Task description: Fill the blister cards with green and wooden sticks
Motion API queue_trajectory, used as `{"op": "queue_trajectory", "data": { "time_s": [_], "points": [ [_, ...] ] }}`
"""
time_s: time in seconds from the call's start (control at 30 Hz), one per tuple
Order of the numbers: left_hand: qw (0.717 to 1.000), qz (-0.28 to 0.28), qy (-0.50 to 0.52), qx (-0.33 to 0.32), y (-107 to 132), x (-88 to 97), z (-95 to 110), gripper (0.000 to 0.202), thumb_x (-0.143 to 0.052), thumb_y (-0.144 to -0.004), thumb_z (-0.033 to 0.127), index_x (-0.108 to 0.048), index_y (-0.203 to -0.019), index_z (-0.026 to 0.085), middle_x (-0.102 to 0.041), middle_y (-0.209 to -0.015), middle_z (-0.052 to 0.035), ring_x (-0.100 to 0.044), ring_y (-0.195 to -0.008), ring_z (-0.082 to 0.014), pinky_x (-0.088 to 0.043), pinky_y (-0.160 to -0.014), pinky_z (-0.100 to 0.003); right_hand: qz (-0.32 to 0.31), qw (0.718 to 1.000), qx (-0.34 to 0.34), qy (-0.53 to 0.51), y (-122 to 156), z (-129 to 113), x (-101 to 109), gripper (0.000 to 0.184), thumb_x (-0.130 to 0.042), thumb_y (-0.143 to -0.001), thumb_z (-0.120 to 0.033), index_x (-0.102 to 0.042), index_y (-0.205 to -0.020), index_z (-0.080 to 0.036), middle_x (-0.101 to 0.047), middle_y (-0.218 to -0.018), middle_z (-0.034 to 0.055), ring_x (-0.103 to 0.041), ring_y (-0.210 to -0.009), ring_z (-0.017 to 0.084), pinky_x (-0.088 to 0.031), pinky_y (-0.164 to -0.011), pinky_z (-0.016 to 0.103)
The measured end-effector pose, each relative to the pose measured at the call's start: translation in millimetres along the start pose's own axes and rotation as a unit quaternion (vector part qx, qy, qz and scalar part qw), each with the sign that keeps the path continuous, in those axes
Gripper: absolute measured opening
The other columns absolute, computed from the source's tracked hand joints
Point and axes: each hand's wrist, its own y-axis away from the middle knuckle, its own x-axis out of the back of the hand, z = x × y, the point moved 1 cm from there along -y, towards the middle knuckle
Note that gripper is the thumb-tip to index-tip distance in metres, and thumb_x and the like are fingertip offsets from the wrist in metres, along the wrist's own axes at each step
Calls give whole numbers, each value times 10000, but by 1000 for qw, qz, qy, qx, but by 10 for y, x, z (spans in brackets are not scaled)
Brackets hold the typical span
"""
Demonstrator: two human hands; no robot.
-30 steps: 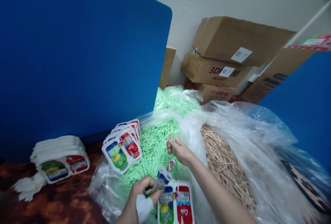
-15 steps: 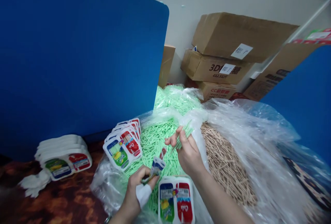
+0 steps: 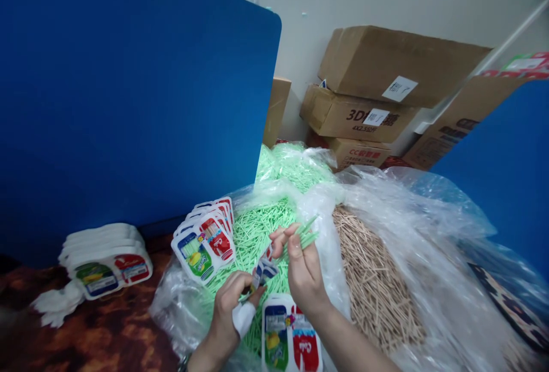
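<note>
My left hand (image 3: 229, 309), with a white patch at the thumb, grips a small printed packet (image 3: 266, 269) in blue, white and red, tilted over a heap of thin green sticks (image 3: 261, 226). Between the thumb and fingers of my right hand (image 3: 302, 269) is a small bundle of green sticks (image 3: 306, 234), close to the packet's upper end. Below both hands lies a two-part pack (image 3: 277, 340) with a blue-green half and a red Cola half. Similar filled packs (image 3: 203, 246) lie overlapped on the green sticks to the left.
Another pile of packs (image 3: 107, 263) stands on the brown patterned surface (image 3: 128, 332), beside crumpled white tissue (image 3: 60, 303). Brown sticks (image 3: 377, 280) fill a clear plastic bag (image 3: 429, 234) at right. A blue panel (image 3: 128, 86) rises at left; cardboard boxes (image 3: 364, 109) are stacked behind.
My right hand, with the green sticks, has moved slightly down and left, closer to the packet. My left hand has shifted a little to the right, still holding the packet.
</note>
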Motion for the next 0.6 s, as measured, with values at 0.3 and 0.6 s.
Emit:
{"op": "queue_trajectory", "data": {
  "time_s": [0.3,0.6],
  "points": [
    [1000,3,13,-29,-35,1,73,136,-560,-860,143,-517,-741,192,-577,-730,-22,-574,-680,-169,-462,-635,-262,12,996,-13,91,92,75,-48,278,-324,-979,-399,-524,-890,-230,-607,-830,33,-494,-1122,217,-337,-1005,430],
    [999,10,37,-36,-101,-2,136,129,-521,-814,66,-546,-780,188,-573,-747,-23,-564,-685,-171,-461,-630,-263,-3,972,68,224,199,172,-44,163,-363,-955,-280,-512,-1004,-237,-496,-1288,92,-275,-1345,274,-225,-1069,572]
  ]
}}
